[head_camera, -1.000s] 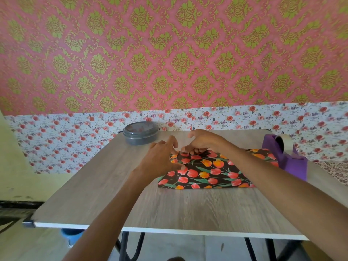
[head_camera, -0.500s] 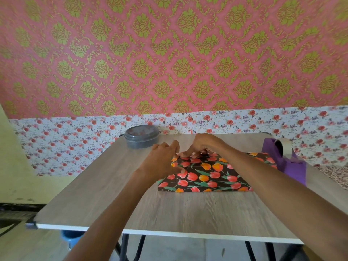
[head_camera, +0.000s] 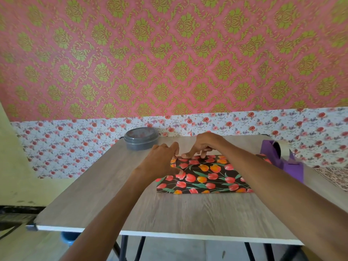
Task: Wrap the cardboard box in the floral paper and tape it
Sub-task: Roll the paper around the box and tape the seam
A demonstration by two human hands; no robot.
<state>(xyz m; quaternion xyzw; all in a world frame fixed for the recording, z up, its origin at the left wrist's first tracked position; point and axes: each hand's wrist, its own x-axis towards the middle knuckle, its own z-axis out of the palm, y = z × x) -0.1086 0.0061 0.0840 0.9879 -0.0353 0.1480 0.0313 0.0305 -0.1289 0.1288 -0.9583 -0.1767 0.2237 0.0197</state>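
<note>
With my left hand [head_camera: 160, 162] flat and my right hand [head_camera: 205, 144] pressing straight fingertips on the floral paper [head_camera: 207, 176] at its far fold, the cardboard box hidden, the tape dispenser [head_camera: 282, 157] idle, I judge folding underway, taping left.

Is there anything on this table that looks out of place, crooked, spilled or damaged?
Nothing stands out. The floral paper lies flat on the table with no tear visible. The left hand and right hand press its far left part. The grey container and purple tape dispenser stand upright.
</note>
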